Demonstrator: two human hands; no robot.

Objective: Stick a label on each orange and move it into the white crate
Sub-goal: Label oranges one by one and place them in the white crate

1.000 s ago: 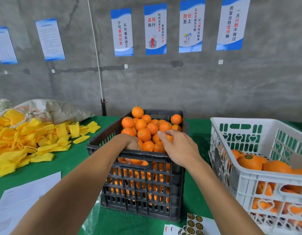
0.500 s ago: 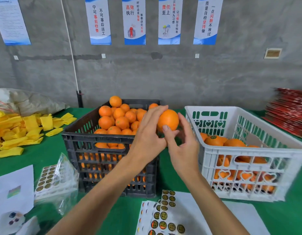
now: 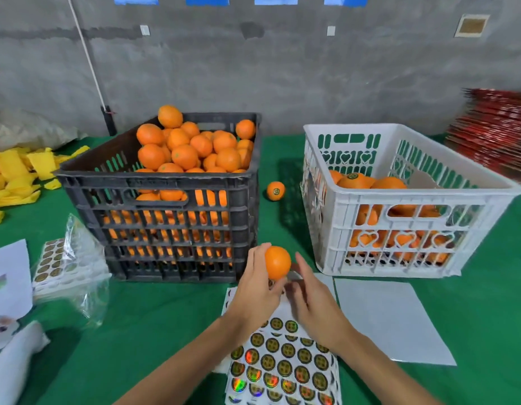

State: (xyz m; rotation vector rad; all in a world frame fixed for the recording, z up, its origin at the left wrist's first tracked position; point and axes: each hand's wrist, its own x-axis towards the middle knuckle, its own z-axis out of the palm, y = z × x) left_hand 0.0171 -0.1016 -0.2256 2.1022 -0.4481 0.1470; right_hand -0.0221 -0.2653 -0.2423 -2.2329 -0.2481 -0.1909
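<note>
My left hand (image 3: pixel 256 285) grips one unlabelled orange (image 3: pixel 277 263) just in front of the black crate (image 3: pixel 154 175), which is heaped with oranges (image 3: pixel 183 154). Beside it, my right hand (image 3: pixel 314 302) reaches down with fairly straight fingers onto the top edge of a sheet of round gold labels (image 3: pixel 282 363); motion blur hides its fingertips. The white crate (image 3: pixel 414 194) stands to the right and holds several oranges, one with a label facing up (image 3: pixel 352 179). A single labelled orange (image 3: pixel 275 190) lies on the green table between the two crates.
A clear bag of more label sheets (image 3: pixel 66 264) lies left of the black crate. Yellow foam nets (image 3: pixel 16 173) are piled at far left. A blank white sheet (image 3: pixel 390 317) lies before the white crate, and a red stack (image 3: pixel 493 133) sits at back right.
Both hands came out of the black crate with an orange and dropped to the label sheet near me. My right hand let go of the orange and moved onto the sheet.
</note>
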